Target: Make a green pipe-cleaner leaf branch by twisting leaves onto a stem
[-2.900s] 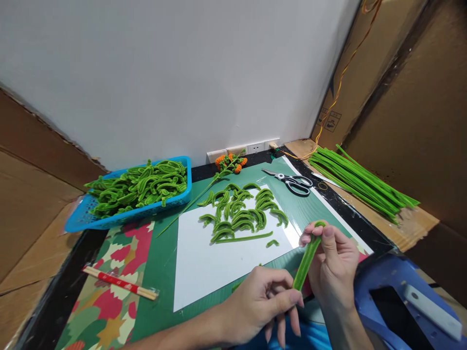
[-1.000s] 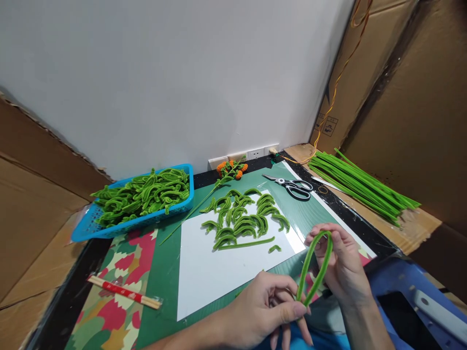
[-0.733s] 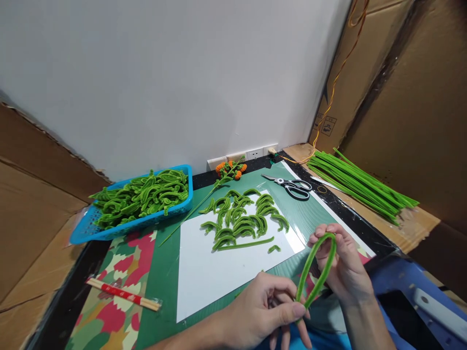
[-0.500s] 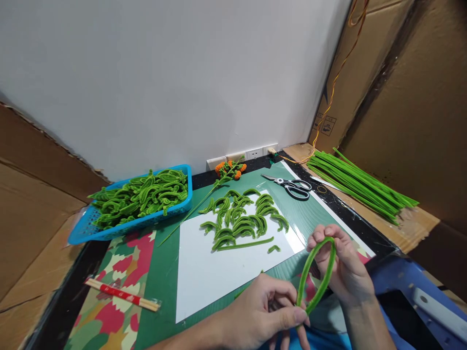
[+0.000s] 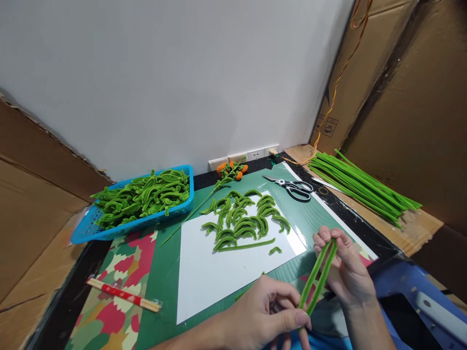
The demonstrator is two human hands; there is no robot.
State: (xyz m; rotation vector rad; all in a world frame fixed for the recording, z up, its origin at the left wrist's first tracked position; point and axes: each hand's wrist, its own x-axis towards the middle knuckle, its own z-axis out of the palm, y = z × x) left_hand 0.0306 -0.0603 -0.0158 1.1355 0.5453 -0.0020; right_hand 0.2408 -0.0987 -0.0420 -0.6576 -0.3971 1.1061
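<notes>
A green pipe cleaner (image 5: 314, 282), bent into a long narrow loop, is stretched between my two hands at the lower right. My left hand (image 5: 273, 311) pinches its lower end between thumb and fingers. At the upper end, the fingers and thumb of my right hand (image 5: 345, 262) are closed on the bend. Beyond my hands, several short curved green pipe cleaner pieces (image 5: 245, 226) lie on a white sheet of paper (image 5: 211, 287). A longer straight piece (image 5: 248, 246) and a small bent bit (image 5: 275, 250) lie at their near side.
At the left stands a blue basket (image 5: 105, 237) heaped with bent green pieces. Behind the paper are an orange-flowered stem (image 5: 219, 183) and scissors (image 5: 290, 186). Long green pipe cleaners (image 5: 361, 184) lie on cardboard at the right; wrapped chopsticks (image 5: 122, 294) lie at the front left.
The rounded loop has been drawn into a narrow one, its two strands now nearly parallel. Its upper bend is now pinched tight by my right hand; my left hand stays at the lower end.
</notes>
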